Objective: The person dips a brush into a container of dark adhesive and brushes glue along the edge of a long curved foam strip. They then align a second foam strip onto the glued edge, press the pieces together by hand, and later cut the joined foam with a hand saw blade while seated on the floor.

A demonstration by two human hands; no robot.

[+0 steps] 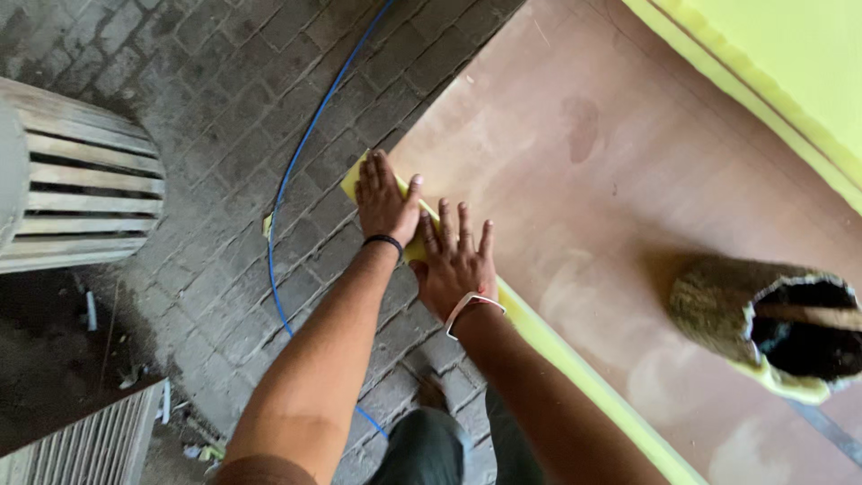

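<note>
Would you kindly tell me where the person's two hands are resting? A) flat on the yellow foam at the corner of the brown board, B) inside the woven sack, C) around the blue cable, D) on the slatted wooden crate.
A: the left hand and right hand lie palm-down on the yellow foam at the corner of the brown board.

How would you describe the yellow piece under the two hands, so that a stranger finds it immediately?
Start at the large brown board lying over the brick floor. Follow its near edge to the corner, where the left hand and right hand press flat. The foam strip beneath them is thin and bright yellow, running along the board's edge, unlike the broad yellow slab at the far side.
</note>
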